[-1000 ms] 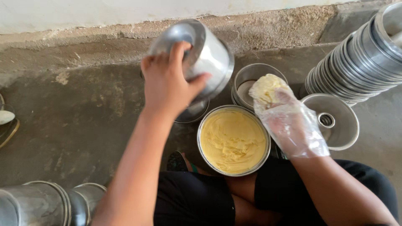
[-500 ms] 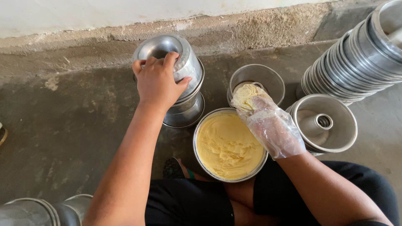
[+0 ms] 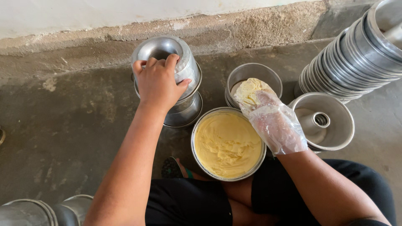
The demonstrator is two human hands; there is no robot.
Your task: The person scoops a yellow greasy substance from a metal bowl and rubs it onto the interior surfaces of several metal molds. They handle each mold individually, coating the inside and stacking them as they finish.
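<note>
Rough concrete floor; left hand grips smooth metal tin.

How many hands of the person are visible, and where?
2. The bare left hand rests on the upturned metal tin; the plastic-gloved right hand is over the small tin.
</note>
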